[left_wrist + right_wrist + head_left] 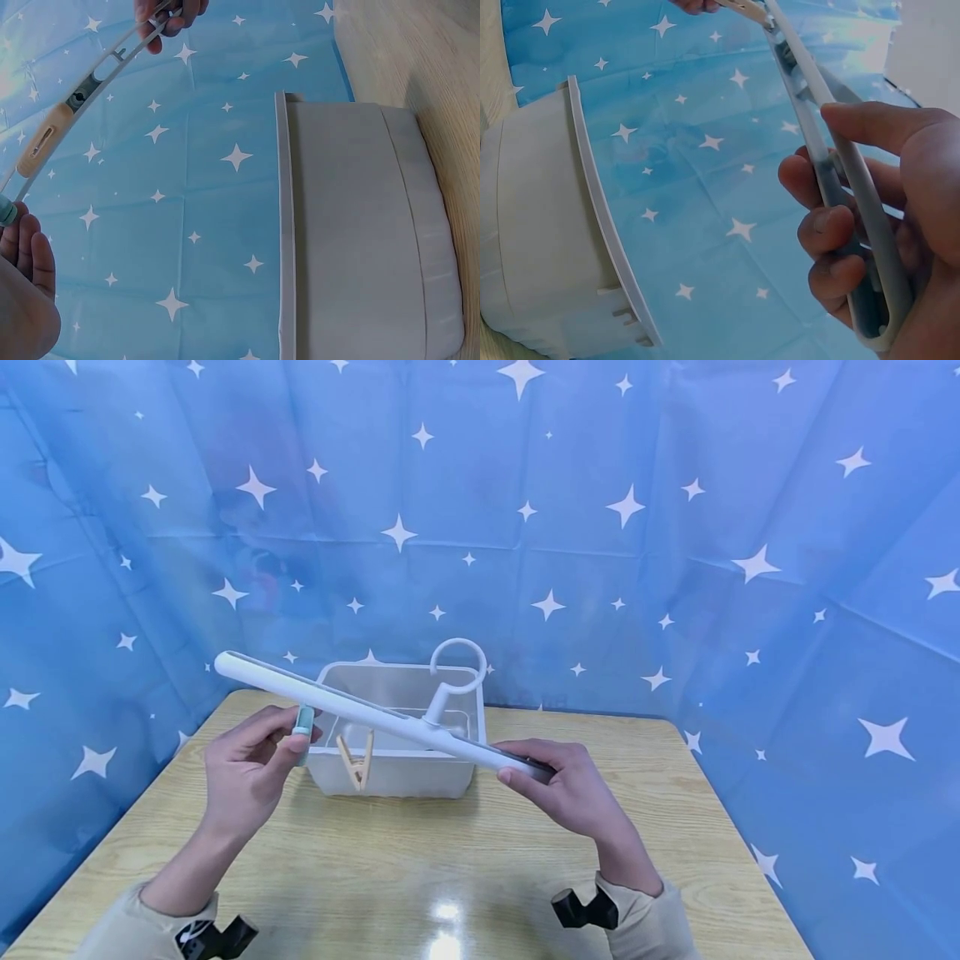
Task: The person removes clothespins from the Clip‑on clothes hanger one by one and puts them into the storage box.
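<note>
A white clothes hanger [337, 702] slants through the air over the table, its hook pointing up. My right hand [567, 787] grips its lower right end, with thumb and fingers around the bar [866, 202]. Clipped to the hanger's lower side is a wooden clothespin [357, 768], also seen in the left wrist view as a tan clothespin [46, 140]. Left of it, my left hand [251, 768] pinches a mint-green clothespin [303, 723] between thumb and fingers. That clothespin's upper end lies right at the hanger's underside; its jaws are largely hidden.
Behind the hanger, a white plastic bin [405, 779] stands on the wooden table [375, 868] near its back edge. A blue curtain [570, 468] with white stars surrounds the table at the back and sides.
</note>
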A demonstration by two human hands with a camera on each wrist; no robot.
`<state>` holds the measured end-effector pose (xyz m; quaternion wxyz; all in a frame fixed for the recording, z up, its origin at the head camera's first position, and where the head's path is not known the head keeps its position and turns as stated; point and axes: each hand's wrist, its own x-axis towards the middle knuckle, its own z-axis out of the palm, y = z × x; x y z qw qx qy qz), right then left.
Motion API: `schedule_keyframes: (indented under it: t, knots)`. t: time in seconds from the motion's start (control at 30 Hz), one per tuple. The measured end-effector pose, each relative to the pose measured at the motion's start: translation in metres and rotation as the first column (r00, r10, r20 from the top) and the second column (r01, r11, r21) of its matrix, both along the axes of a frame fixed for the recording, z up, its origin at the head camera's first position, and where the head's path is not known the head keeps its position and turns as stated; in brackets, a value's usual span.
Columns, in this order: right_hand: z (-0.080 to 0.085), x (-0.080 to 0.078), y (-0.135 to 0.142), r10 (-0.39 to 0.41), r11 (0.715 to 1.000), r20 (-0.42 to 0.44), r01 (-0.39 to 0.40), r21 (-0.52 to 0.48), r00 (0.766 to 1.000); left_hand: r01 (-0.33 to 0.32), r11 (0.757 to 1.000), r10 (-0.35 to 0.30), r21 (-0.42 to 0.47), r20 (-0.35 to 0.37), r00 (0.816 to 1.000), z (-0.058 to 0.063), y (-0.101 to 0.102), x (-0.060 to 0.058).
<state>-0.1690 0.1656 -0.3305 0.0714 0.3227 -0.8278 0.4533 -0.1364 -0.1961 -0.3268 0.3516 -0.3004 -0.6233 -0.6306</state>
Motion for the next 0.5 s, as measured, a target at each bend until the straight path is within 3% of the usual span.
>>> schedule_keyframes:
  t: [0.2,0.5]
  knots:
    - [0.0013,0.0004,0.0000,-0.009,1.000,-0.016,0.009,-0.011,1.000,-0.027,1.000,0.027,-0.006,0.030,0.999,-0.0010,0.0000,0.0011]
    - [0.0009,0.0010,0.0009,-0.032,0.999,-0.023,0.031,-0.031,0.999,-0.015,1.000,0.015,-0.001,-0.018,1.000,-0.0045,-0.0005,-0.0034]
